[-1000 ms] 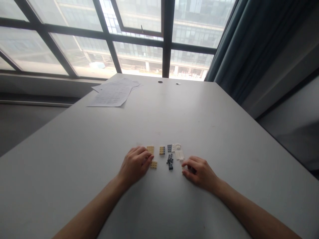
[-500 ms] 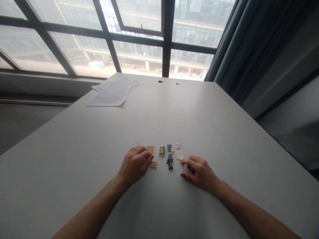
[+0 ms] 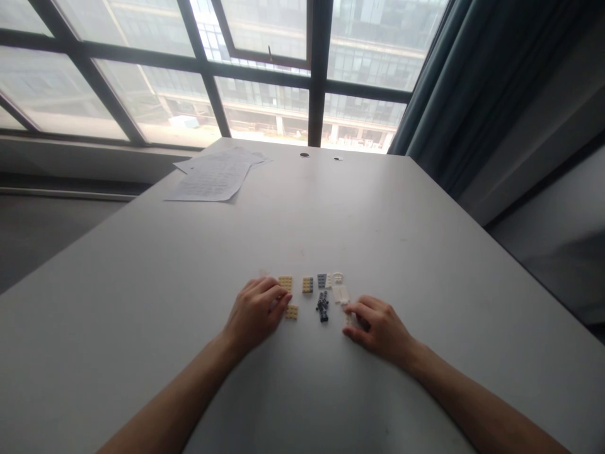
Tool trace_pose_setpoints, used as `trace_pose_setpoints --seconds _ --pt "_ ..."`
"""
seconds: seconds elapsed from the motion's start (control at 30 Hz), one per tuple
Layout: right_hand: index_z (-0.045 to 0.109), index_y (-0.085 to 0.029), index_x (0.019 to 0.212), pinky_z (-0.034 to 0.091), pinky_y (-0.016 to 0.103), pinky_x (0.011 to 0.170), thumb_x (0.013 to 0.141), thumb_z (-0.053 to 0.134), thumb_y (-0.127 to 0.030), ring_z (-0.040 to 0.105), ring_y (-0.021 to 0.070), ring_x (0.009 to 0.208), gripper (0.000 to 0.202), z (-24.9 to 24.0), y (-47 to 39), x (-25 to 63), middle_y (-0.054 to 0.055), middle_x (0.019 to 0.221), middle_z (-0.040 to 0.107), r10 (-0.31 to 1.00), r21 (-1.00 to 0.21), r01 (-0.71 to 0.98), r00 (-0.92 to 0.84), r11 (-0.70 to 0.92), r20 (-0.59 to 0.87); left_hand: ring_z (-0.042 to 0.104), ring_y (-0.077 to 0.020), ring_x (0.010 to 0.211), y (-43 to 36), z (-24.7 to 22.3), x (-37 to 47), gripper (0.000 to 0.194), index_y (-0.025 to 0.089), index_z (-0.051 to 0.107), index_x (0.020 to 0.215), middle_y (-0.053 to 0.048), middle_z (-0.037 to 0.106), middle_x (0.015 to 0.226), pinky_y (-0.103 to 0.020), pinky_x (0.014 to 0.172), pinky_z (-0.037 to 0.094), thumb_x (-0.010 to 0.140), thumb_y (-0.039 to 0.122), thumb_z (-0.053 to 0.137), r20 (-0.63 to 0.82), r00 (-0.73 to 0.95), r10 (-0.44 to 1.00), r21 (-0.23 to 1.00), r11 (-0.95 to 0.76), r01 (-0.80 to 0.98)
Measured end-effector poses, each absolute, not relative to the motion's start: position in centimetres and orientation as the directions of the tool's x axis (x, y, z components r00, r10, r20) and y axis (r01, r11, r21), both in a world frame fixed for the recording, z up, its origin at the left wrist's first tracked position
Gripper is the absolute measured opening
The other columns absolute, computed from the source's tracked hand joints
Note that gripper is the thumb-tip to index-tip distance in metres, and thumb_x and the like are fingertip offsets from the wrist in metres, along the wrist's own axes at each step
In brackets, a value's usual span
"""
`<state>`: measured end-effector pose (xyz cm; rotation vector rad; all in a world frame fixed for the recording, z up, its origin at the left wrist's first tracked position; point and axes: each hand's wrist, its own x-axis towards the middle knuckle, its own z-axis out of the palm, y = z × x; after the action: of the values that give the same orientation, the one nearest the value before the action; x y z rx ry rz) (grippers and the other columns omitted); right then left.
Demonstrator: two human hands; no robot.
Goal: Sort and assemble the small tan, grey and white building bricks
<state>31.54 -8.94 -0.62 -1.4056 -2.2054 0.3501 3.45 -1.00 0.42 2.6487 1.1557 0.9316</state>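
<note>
My left hand [image 3: 259, 310] rests on the table with loosely bent fingers, its fingertips beside a tan toy brick plate [image 3: 285, 282] and a smaller tan plate [image 3: 292, 313]. It appears to hold nothing. On the other side, my right hand [image 3: 373, 321] lies with thumb and index finger apart, next to small white bricks [image 3: 348, 320] that it partly covers. Between the hands sit a tan and grey brick piece [image 3: 307, 285], a dark grey plate [image 3: 322, 280] and a cluster of small dark pieces [image 3: 322, 307]. White pieces [image 3: 340, 294] lie just beyond my right fingers.
The pieces lie on a wide white table [image 3: 189, 252]. Printed paper sheets [image 3: 212, 176] are spread at its far left. Two round holes, one of them a dark cable hole [image 3: 304, 155], sit near the far edge. Windows stand behind, and a dark curtain [image 3: 439, 94] hangs at right.
</note>
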Motion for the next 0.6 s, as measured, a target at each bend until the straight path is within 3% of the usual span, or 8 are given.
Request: trace_pose_setpoints --seconds 0.6 --pt "0.065 -0.018 0.095 0.044 0.028 0.066 0.087 0.055 -0.049 0.056 0.0164 0.069 0.033 -0.67 -8.94 31.52 0.006 0.081 0.063 0.887 -0.473 0.754 -0.34 0.455 0.311 0.056 -0.0171 0.075 -0.99 0.15 3.36 0.019 0.02 0.064 0.077 -0.004 0.063 0.078 -0.032 0.076 0.045 0.089 0.027 0.05 0.486 0.526 0.698 0.313 -0.701 0.641"
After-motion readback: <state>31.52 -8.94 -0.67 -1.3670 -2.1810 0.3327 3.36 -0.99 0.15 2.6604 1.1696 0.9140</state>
